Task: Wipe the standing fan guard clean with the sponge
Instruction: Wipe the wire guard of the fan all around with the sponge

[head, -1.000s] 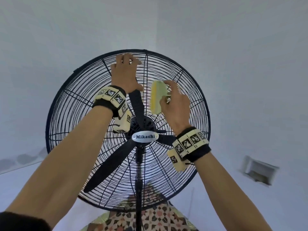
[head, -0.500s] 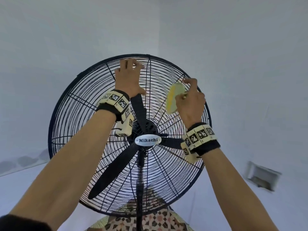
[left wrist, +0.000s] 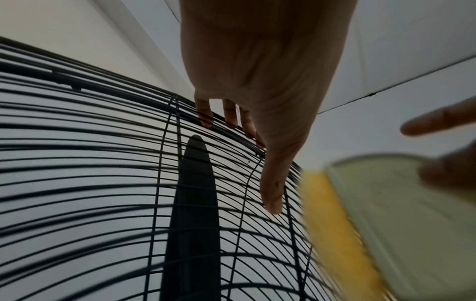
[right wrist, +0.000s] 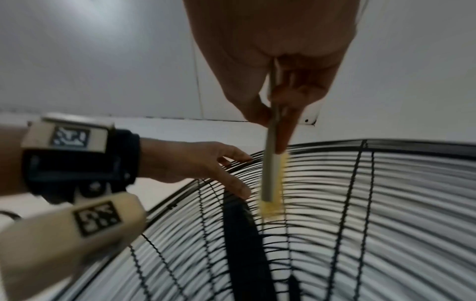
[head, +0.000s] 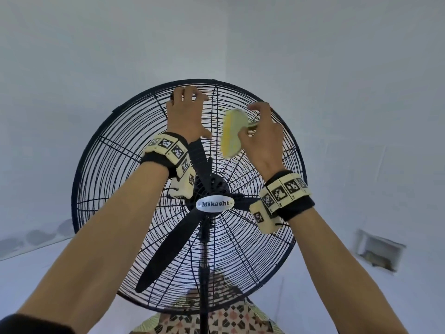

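Right hand (head: pixel 262 138) pinches the sponge (head: pixel 232 133) between thumb and fingers, yellow foam face against the upper wires of the fan guard (head: pixel 115 179), grey-green scrub side toward the palm. Sponge long axis runs roughly along the radial wires, just right of the left hand (head: pixel 186 114). Left fingers (left wrist: pixel 206 114) hook over the top rim wires, thumb spread flat on the mesh. Contact is probably full, though blur hides it. Guard is thin black wire, domed; black blade (head: pixel 166 249) sits behind.
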`<state>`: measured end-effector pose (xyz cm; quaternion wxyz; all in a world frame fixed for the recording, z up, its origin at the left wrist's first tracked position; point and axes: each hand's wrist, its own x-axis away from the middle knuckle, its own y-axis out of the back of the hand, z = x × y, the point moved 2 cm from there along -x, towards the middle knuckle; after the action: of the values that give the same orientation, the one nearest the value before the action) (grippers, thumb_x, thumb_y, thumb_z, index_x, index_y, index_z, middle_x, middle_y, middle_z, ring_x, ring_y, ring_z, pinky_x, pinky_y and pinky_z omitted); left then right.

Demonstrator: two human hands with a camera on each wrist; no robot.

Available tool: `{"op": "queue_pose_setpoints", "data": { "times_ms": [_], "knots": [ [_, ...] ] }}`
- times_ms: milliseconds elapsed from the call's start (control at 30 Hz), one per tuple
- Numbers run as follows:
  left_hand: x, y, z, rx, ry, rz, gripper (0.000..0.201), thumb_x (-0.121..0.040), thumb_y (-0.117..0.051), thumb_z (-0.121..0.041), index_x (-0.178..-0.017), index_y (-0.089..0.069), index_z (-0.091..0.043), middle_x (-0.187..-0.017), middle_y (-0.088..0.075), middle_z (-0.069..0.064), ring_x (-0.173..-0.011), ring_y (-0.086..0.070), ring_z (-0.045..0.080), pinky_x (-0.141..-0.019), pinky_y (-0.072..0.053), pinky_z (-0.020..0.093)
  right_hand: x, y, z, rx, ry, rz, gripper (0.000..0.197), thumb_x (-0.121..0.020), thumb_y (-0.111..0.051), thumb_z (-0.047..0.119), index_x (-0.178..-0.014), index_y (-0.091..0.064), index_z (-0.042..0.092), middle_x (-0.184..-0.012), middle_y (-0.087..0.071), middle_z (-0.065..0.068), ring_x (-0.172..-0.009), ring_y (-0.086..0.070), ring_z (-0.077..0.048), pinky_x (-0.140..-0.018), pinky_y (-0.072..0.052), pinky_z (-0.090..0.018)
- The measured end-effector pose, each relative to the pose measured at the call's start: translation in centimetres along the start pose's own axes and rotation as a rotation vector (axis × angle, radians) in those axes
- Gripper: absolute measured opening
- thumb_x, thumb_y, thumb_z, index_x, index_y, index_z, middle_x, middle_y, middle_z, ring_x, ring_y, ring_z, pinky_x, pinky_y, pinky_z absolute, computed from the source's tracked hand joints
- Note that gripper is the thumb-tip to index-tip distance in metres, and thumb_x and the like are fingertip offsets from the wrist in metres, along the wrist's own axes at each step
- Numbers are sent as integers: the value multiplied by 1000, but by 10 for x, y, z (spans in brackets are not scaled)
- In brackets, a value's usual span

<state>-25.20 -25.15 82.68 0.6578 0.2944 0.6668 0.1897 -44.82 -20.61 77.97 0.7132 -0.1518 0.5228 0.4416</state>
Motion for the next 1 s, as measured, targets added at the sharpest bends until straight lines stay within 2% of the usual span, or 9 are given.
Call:
{"op": "queue_pose_setpoints", "data": {
  "times_ms": [100, 200, 267, 433, 600, 700, 833, 900, 1000],
  "knots": [
    [1, 0, 0, -6, 1, -5, 100, -59, -96, -43, -144, -47, -25, -149, -36, 5, -141, -27, 33, -108, -32, 48, 2, -5, -1, -19, 27, -8, 40, -93, -63, 9, -129, -51, 19, -95, -73, -5, -75, -70, -17, -58, -56, -32],
    [2, 2, 4, -16, 5, -1, 99, -60, -96, -44, -144, -46, -25, -149, -36, 4, -141, -27, 33, -107, -33, 48, 3, 0, -17, 197, -145, -71, 39, -92, -58, 3, -127, -47, 15, -87, -62, -4, -76, -62, -25, -49, -35, -27],
    [2, 3, 4, -19, 7, 2, 99, -61, -96, -45, -144, -46, -25, -149, -36, 3, -141, -27, 33, -107, -32, 48, 3, 6, -18, 223, -172, -93, 39, -91, -58, 3, -127, -45, 14, -85, -57, -3, -75, -61, -27, -49, -33, -29],
    [0, 2, -2, -17, 11, 10, 99, -61, -96, -41, -145, -45, -25, -151, -35, 4, -142, -25, 34, -109, -30, 48, -9, -4, 6, -91, 34, -83, 39, -91, -64, 8, -126, -48, 16, -91, -68, 3, -74, -69, -17, -59, -57, -35],
    [0, 2, 5, -21, 18, 12, 99, -62, -96, -42, -145, -46, -24, -151, -35, 4, -142, -25, 34, -110, -30, 50, -29, 3, -1, 206, -164, -105, 45, -92, -49, -4, -133, -43, 12, -80, -48, 2, -75, -49, -24, -62, -34, -34],
    [0, 2, 1, -26, 15, 20, 100, -62, -96, -42, -146, -45, -24, -151, -35, 5, -143, -25, 34, -110, -30, 50, -33, 9, 4, 240, -140, -98, 47, -90, -48, -6, -134, -42, 9, -75, -42, 6, -74, -48, -24, -63, -36, -34],
    [0, 1, -2, -19, 12, -6, 101, -59, -97, -41, -145, -46, -24, -149, -37, 5, -141, -27, 34, -108, -31, 48, -36, -4, 15, 5, 19, -57, 43, -90, -58, 3, -129, -45, 13, -75, -63, -2, -67, -60, -17, -56, -46, -28],
    [0, 1, 1, -18, 11, -4, 100, -59, -96, -41, -145, -46, -24, -149, -37, 4, -141, -27, 33, -108, -31, 48, -36, -6, 12, 79, -19, -105, 45, -89, -55, -1, -131, -45, 12, -68, -55, 1, -62, -55, -19, -52, -40, -36],
    [0, 2, 3, -24, 14, 15, 101, -61, -96, -43, -146, -45, -24, -151, -35, 5, -142, -25, 33, -109, -31, 49, -34, -2, 4, 255, -120, -130, 59, -87, -45, -12, -142, -39, 9, -68, -36, 9, -60, -40, -14, -54, -29, -33]
  ]
}}
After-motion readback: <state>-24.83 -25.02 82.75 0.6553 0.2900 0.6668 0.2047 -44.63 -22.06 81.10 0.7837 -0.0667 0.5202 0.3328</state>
